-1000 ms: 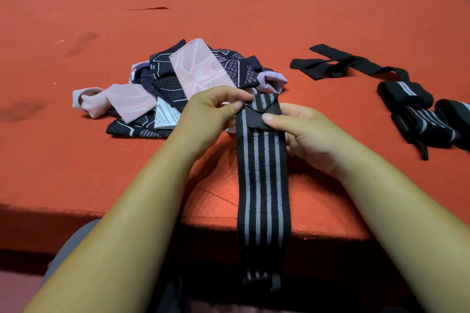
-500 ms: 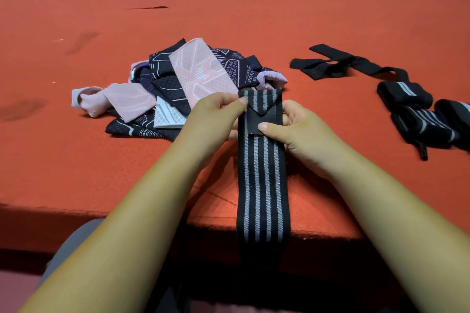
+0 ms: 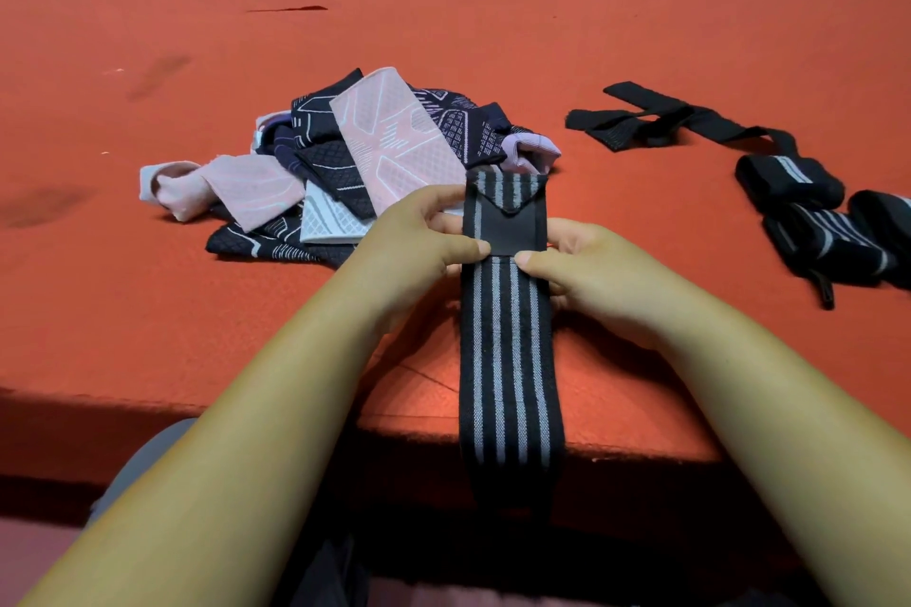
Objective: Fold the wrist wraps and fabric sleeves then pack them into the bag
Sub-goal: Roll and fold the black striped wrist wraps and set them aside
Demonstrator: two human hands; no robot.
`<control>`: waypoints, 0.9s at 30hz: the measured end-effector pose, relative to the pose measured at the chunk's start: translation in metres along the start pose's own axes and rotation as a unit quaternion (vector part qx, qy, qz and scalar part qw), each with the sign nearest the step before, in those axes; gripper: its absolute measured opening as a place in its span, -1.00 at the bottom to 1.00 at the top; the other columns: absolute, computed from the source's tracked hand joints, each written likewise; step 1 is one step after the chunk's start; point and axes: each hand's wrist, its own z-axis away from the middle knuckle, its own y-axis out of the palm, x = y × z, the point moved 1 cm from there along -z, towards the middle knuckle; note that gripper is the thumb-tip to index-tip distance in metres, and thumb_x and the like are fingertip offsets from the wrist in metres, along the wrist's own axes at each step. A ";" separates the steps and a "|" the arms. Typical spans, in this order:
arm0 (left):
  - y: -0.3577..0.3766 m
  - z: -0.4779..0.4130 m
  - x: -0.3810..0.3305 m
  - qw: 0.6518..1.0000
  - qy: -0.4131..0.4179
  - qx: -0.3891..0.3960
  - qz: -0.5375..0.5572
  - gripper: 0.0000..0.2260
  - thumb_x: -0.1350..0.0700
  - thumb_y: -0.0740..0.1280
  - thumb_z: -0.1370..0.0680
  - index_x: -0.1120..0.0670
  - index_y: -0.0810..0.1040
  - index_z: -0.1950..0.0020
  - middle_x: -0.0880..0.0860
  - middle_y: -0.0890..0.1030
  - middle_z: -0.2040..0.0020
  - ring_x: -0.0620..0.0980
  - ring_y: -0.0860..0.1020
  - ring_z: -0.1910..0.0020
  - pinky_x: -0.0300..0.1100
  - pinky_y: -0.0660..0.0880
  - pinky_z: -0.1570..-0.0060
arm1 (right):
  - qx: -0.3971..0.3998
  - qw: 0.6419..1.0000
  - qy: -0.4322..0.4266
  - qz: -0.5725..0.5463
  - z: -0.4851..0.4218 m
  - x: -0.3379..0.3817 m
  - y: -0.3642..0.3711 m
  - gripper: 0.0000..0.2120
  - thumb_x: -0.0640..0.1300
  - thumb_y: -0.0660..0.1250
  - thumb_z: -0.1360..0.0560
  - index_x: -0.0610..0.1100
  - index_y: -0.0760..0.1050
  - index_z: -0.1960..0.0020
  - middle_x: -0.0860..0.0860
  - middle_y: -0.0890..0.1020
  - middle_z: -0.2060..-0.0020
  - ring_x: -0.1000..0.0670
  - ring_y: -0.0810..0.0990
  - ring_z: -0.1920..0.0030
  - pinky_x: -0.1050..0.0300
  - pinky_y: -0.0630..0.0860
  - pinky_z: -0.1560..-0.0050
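Head view: left hand (image 3: 419, 242) and right hand (image 3: 596, 281) pinch the striped wrist wrap (image 3: 508, 360) by its folded end, fingers (image 3: 436, 202) curled tight around both sides, its length trailing over the near edge of the worktop (image 3: 443, 15).

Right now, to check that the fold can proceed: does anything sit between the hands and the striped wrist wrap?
Nothing visible does. The left hand and right hand both pinch the striped wrist wrap at its far end.

Matt orange felt-like cloth covers the worktop (image 3: 493, 15); the striped wrist wrap (image 3: 508, 360) is coarse woven elastic, its near-top patch (image 3: 512, 232) smoother black
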 end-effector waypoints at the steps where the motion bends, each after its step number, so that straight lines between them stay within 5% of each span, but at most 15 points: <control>1: 0.000 -0.001 0.001 1.000 -0.006 0.008 0.004 -0.54 0.44 0.42 -0.55 0.09 0.59 -0.39 0.14 0.77 -0.08 0.06 0.75 -0.02 -0.13 0.63 0.05 | -0.001 1.000 -0.004 -0.003 0.001 0.001 0.001 -0.70 -0.22 0.30 -0.69 -0.04 0.61 -0.38 -0.05 0.76 0.01 0.02 0.65 0.09 0.07 0.55 0.05; 3: 0.001 -0.001 0.003 1.000 -0.018 0.023 0.003 -0.62 0.43 0.42 -0.55 0.14 0.62 -0.32 0.15 0.77 -0.11 0.09 0.76 -0.06 -0.05 0.65 -0.01 | -0.010 1.000 -0.015 -0.010 0.002 0.000 0.001 -0.68 -0.18 0.34 -0.65 -0.01 0.62 -0.37 -0.16 0.77 -0.04 -0.03 0.66 0.04 0.03 0.53 -0.03; 7: 0.003 0.001 0.000 1.000 -0.016 0.008 -0.002 -0.69 0.44 0.41 -0.56 0.19 0.65 -0.25 0.15 0.78 -0.03 0.03 0.76 0.08 -0.19 0.63 0.23 | -0.059 0.998 -0.009 -0.011 0.003 0.001 0.001 -0.73 -0.26 0.29 -0.71 -0.07 0.62 -0.34 0.09 0.66 0.32 0.15 0.54 0.38 0.22 0.46 0.32; 12: 0.005 -0.010 -0.003 0.998 0.028 -0.060 0.022 -0.67 0.46 0.41 -0.53 0.16 0.65 -0.22 0.12 0.78 -0.01 0.05 0.76 0.09 -0.18 0.64 0.20 | -0.022 0.992 0.064 -0.107 0.006 0.010 0.005 -0.75 -0.23 0.19 -0.75 -0.06 0.58 -0.31 -0.13 0.77 0.03 -0.09 0.76 0.13 -0.04 0.70 0.16; 18: 0.005 -0.017 -0.002 0.996 0.069 -0.059 -0.005 -0.67 0.43 0.38 -0.57 0.03 0.70 -0.13 0.00 0.77 0.06 0.03 0.68 0.05 0.00 0.55 -0.04 | -0.008 0.984 0.083 -0.158 0.006 0.007 -0.001 -0.73 -0.25 0.14 -0.76 -0.20 0.60 -0.29 -0.14 0.77 0.02 -0.06 0.77 0.19 0.05 0.68 0.31; 27: -0.002 -0.006 -0.007 0.995 0.063 -0.018 -0.080 -0.55 0.49 0.19 -0.52 0.12 0.80 -0.04 0.29 0.73 -0.07 0.10 0.57 0.03 0.03 0.49 -0.11 | -0.017 0.978 0.078 -0.195 0.004 0.001 -0.008 -0.66 -0.31 0.15 -0.73 -0.20 0.62 -0.37 -0.22 0.74 -0.19 -0.08 0.79 0.10 0.00 0.71 0.23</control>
